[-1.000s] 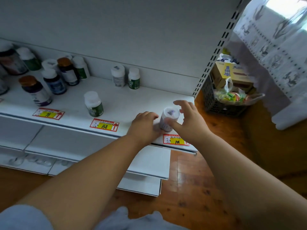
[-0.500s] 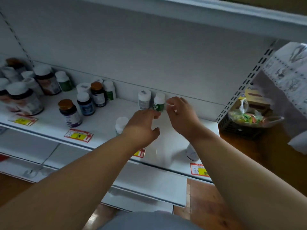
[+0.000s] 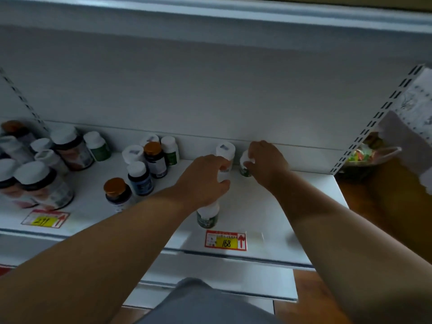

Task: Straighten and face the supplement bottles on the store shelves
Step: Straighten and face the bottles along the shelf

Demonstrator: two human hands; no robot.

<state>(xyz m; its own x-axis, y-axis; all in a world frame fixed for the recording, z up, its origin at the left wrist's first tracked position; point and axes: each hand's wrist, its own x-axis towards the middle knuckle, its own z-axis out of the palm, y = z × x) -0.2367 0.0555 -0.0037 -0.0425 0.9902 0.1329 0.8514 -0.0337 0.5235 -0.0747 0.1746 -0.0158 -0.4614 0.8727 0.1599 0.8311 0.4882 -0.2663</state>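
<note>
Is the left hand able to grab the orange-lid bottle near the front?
Probably yes. The orange-lid bottle stands alone near the shelf's front, nothing before it. But the left hand now grips the white bottle and must let go first.

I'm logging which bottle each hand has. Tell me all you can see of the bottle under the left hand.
The white bottle stands upright at the back of the shelf, close to the rear panel. It has a wide white cap with a small dark mark on top and looks like plastic. The left hand curls round its body, hiding most of the label. A green-labelled bottle stands just to its right.
</note>
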